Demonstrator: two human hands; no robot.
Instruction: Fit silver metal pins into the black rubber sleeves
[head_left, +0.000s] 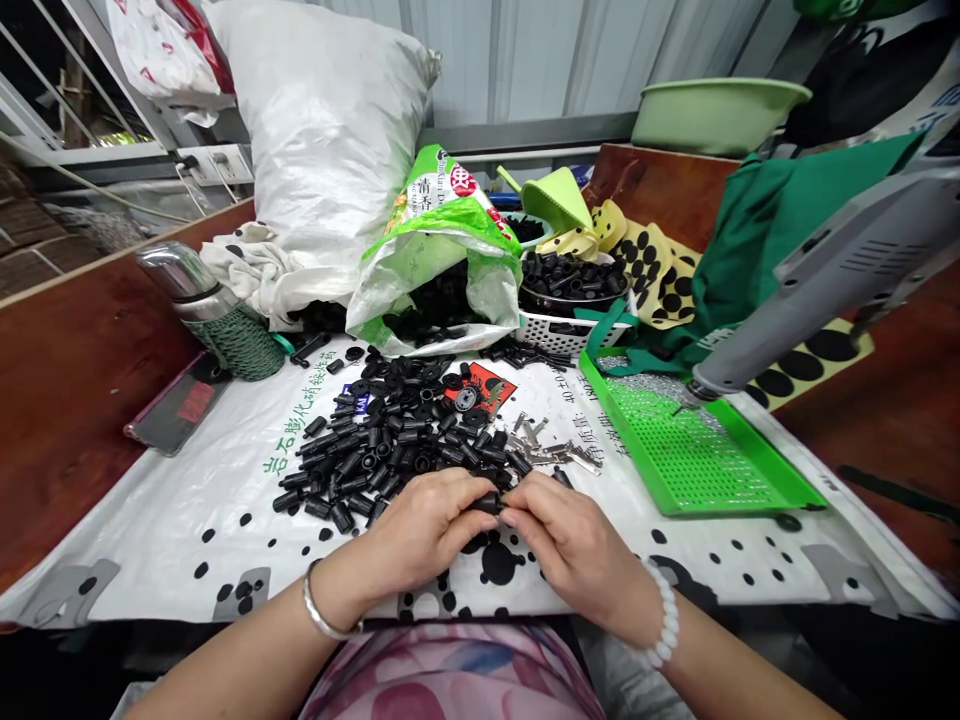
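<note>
My left hand (442,515) pinches a small black plastic cylinder (488,502) between thumb and fingers. From the other side my right hand (566,530) meets it, its thumb and forefinger pressed together at the cylinder's end; whatever small piece they grip there is hidden. Just beyond both hands lies a heap of black plastic cylinders (390,440), mixed with a few round black discs. Several thin metal strips (555,448) are scattered to the right of the heap.
A green perforated tray (705,460) with small shiny pieces stands at right, under a grey electric screwdriver (810,290). An open plastic bag (442,260) of black parts sits behind the heap. At left are a flask (217,315) and a phone (180,405); behind, a white sack (330,120).
</note>
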